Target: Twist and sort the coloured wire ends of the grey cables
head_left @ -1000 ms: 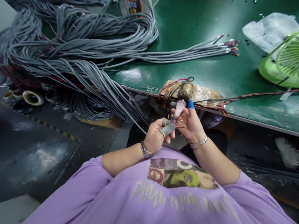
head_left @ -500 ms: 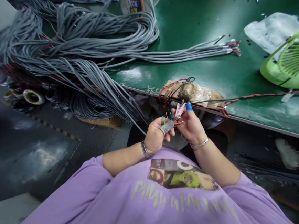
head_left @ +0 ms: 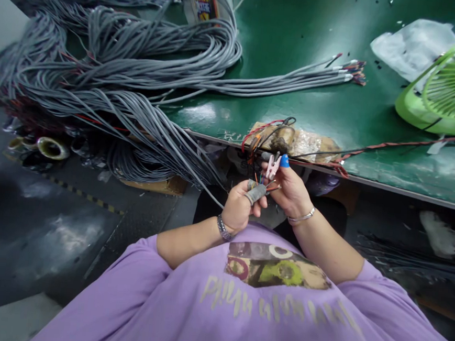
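Note:
My left hand (head_left: 237,205) is closed on the end of a grey cable, with thin coloured wires (head_left: 261,180) fanning out past the fingertips. A worn grey cover wraps its thumb (head_left: 255,194). My right hand (head_left: 293,192) pinches a small pink clip (head_left: 273,167) just beyond those wires, and a blue cover (head_left: 284,161) caps one of its digits. Several orange-red wire tips (head_left: 273,188) lie between the two hands. Whether the clip's jaws grip a wire is too small to tell. Behind the clip, dark and red leads (head_left: 253,143) hang at the bench edge.
Thick bundles of grey cable (head_left: 141,64) cover the left of the green bench (head_left: 301,34) and hang over its edge. A taped cardboard piece (head_left: 319,146) lies at the front edge. To the right are a green fan (head_left: 421,109) and a clear plastic bag (head_left: 414,46).
The pink clip and the blue-capped digit have shifted slightly left, and the clip stands more upright. My left hand has barely moved.

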Demonstrator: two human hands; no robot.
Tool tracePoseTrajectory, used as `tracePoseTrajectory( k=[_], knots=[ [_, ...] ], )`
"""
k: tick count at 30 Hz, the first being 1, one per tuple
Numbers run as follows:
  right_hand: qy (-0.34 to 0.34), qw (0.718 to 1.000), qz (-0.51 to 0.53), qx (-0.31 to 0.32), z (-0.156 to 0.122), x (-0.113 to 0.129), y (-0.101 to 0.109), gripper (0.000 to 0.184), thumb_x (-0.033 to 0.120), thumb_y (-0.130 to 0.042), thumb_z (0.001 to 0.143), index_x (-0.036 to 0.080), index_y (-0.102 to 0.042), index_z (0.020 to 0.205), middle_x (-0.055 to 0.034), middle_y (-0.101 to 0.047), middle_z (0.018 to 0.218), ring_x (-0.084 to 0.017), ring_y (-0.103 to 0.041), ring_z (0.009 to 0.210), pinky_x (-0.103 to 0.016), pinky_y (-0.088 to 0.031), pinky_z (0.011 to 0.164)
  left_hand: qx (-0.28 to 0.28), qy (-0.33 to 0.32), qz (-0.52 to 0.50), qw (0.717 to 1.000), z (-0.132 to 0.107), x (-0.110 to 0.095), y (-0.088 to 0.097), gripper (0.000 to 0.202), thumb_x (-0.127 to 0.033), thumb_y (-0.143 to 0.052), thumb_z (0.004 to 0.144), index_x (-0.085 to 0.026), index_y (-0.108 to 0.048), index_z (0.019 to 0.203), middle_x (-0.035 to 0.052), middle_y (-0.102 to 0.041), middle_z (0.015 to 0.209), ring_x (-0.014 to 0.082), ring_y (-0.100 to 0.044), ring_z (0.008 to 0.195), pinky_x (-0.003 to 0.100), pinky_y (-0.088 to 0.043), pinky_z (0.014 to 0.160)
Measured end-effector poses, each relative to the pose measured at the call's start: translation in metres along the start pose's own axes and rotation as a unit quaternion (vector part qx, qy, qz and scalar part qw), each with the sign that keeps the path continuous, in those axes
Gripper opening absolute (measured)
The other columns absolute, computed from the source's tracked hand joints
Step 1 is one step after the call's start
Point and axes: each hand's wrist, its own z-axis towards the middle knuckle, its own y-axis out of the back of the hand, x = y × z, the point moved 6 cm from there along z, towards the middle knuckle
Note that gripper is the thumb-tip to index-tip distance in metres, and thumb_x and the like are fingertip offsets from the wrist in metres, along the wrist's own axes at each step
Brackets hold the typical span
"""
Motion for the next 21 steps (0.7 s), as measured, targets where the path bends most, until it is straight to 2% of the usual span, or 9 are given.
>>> tracePoseTrajectory(
  k=[5, 8, 12, 14, 16, 18, 21],
  knots=[
    [-0.017, 1.000, 0.019, 0.001, -0.002, -0.002, -0.002, 0.040, 0.060, -0.076, 0.075, 0.021, -0.068, 0.079, 0.0015, -0.071, 0.074, -0.009, -0.058, 0.057, -0.022, -0.049, 0.054, -0.004, -0.002, -0.001, 1.000, -0.001, 0.000, 0.001, 0.041, -0.052, -0.075, 0.072, -0.018, -0.052, 0.073, -0.0030, -0.063, 0.058, 0.0041, -0.045, 0.035, 0.018, -0.025, 0.036],
    [-0.033, 0.999, 0.029, 0.011, -0.004, -0.004, -0.002, 0.045, 0.066, -0.073, 0.075, 0.022, -0.066, 0.079, 0.0017, -0.071, 0.076, -0.009, -0.057, 0.057, -0.023, -0.049, 0.054, 0.002, -0.010, -0.005, 1.000, -0.002, -0.002, 0.000, 0.042, -0.052, -0.076, 0.071, -0.017, -0.052, 0.073, -0.0028, -0.063, 0.058, 0.0043, -0.045, 0.035, 0.017, -0.025, 0.035],
    [-0.050, 0.997, -0.011, 0.056, -0.008, -0.004, 0.003, 0.055, 0.076, -0.064, 0.074, 0.021, -0.066, 0.078, -0.0007, -0.070, 0.076, -0.010, -0.057, 0.056, -0.023, -0.048, 0.051, 0.011, -0.022, 0.012, 1.000, -0.004, -0.002, 0.003, 0.042, -0.052, -0.075, 0.073, -0.018, -0.052, 0.073, -0.0027, -0.064, 0.058, 0.0047, -0.045, 0.035, 0.018, -0.026, 0.034],
    [-0.075, 0.992, -0.045, 0.093, -0.013, -0.005, 0.006, 0.058, 0.077, -0.068, 0.069, 0.020, -0.068, 0.079, -0.0020, -0.070, 0.075, -0.011, -0.058, 0.057, -0.023, -0.049, 0.051, 0.012, -0.029, 0.026, 0.999, -0.004, -0.001, 0.007, 0.041, -0.052, -0.075, 0.074, -0.018, -0.052, 0.074, -0.0031, -0.064, 0.058, 0.0048, -0.046, 0.035, 0.017, -0.028, 0.034],
    [-0.105, 0.982, -0.088, 0.129, -0.018, -0.005, 0.010, 0.057, 0.072, -0.078, 0.062, 0.019, -0.070, 0.080, -0.0033, -0.071, 0.074, -0.013, -0.061, 0.059, -0.025, -0.052, 0.053, 0.014, -0.037, 0.040, 0.998, -0.004, 0.000, 0.011, 0.041, -0.053, -0.074, 0.074, -0.018, -0.053, 0.075, -0.0031, -0.064, 0.059, 0.0050, -0.047, 0.035, 0.017, -0.029, 0.035],
    [-0.121, 0.973, -0.131, 0.147, -0.023, -0.003, 0.014, 0.050, 0.060, -0.087, 0.058, 0.017, -0.071, 0.080, -0.0039, -0.072, 0.074, -0.014, -0.064, 0.061, -0.025, -0.053, 0.055, 0.015, -0.042, 0.062, 0.997, -0.004, 0.001, 0.014, 0.040, -0.053, -0.074, 0.075, -0.017, -0.054, 0.075, -0.0027, -0.065, 0.059, 0.0053, -0.049, 0.036, 0.017, -0.031, 0.035],
    [-0.104, 0.968, -0.177, 0.142, -0.026, 0.003, 0.017, 0.037, 0.041, -0.091, 0.059, 0.016, -0.072, 0.078, -0.0025, -0.071, 0.071, -0.012, -0.063, 0.059, -0.023, -0.051, 0.056, 0.022, -0.048, 0.100, 0.994, -0.004, 0.001, 0.014, 0.039, -0.051, -0.073, 0.077, -0.017, -0.056, 0.074, -0.0017, -0.065, 0.060, 0.0058, -0.052, 0.039, 0.017, -0.035, 0.038]
  ],
)
